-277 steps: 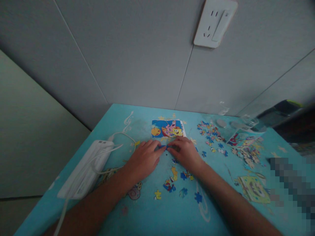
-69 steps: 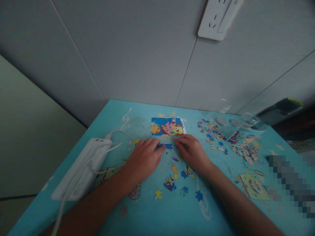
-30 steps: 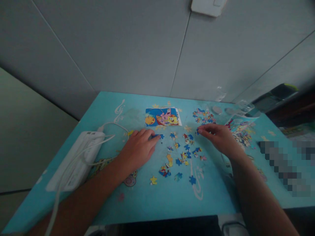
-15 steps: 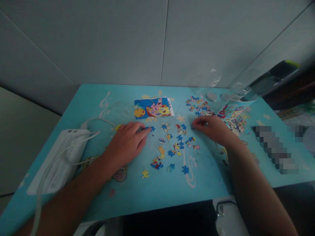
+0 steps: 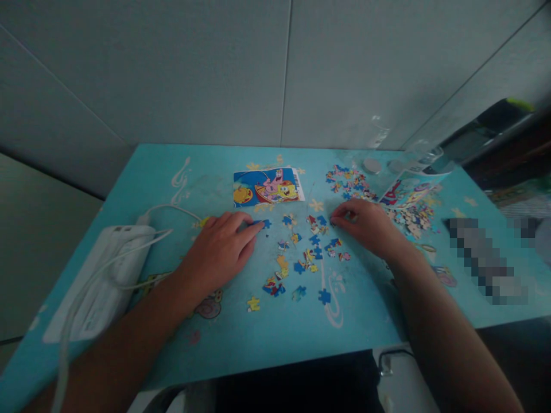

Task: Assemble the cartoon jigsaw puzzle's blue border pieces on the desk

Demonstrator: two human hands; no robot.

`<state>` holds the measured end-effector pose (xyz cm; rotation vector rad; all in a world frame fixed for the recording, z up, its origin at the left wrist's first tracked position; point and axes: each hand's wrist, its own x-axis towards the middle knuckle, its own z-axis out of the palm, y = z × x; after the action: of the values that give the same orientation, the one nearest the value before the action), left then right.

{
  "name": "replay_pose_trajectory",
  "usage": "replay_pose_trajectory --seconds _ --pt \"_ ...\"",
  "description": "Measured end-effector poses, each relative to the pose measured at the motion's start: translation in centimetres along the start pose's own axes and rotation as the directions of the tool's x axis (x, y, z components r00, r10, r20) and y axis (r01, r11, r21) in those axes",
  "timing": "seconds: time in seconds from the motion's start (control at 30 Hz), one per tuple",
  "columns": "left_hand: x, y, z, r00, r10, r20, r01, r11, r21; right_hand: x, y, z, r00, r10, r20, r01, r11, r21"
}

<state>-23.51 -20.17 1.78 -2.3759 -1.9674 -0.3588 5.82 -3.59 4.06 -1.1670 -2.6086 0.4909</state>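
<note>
Since the head view is the only one, everything is judged from there: the person's two hands rest over a turquoise patterned table (image 5: 172, 355), with scattered puzzle pieces (image 5: 317, 252) spread between them. Just beyond the left fingertips lies a picture card (image 5: 267, 188), flat and with its printed side up, probably set there so that it can be glanced at over the hands. The left hand (image 5: 221, 244) is slack and palm down, fingers bent but not clenched; its forefinger touches a short blue puzzle strip (image 5: 266, 224), seemingly to steady it against the tabletop, though the strip's far end is hidden. The right hand (image 5: 365, 225) has thumb and forefinger brought together at the tips, close to the surface, apparently pinching a small dark puzzle piece (image 5: 333, 223) that is too covered for its print to be read. Beyond that hand, a mixed heap (image 5: 346, 180) and a paler heap (image 5: 413, 220) sit well apart from the scattered ones, perhaps to leave the middle for sorted pieces. A white power strip (image 5: 97, 275) lies to the left, clear of the pieces, its cord (image 5: 64, 355) trailing toward the person.
</note>
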Motion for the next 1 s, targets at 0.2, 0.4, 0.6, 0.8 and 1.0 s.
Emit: replay_pose_trajectory --seconds 0.2,0.4,0.6,0.8,1.0 --pt "0.0 0.0 0.0 1.000 0.007 0.005 -0.007 1.000 0.009 -0.3 -1.4 -0.5 0.996 -0.039 -0.075 0.045 0.995 0.086" --pt "-0.1 0.0 0.0 1.000 0.000 -0.002 0.000 1.000 -0.025 -0.1 -0.7 -0.7 0.987 0.021 -0.159 -0.024 1.000 -0.017" --pt "0.0 0.0 0.1 1.000 0.001 0.005 -0.001 1.000 -0.014 -0.1 -0.6 -0.9 0.985 0.021 -0.170 -0.029 0.999 -0.043" --pt "-0.1 -0.2 0.1 1.000 0.011 0.024 -0.012 1.000 0.021 -0.2 -0.8 -0.8 0.980 0.018 -0.197 -0.029 0.998 -0.051" --pt "-0.1 -0.1 -0.1 1.000 0.010 0.024 -0.011 1.000 0.019 -0.3 -0.8 -0.8 0.979 0.021 -0.201 -0.030 0.999 -0.038"
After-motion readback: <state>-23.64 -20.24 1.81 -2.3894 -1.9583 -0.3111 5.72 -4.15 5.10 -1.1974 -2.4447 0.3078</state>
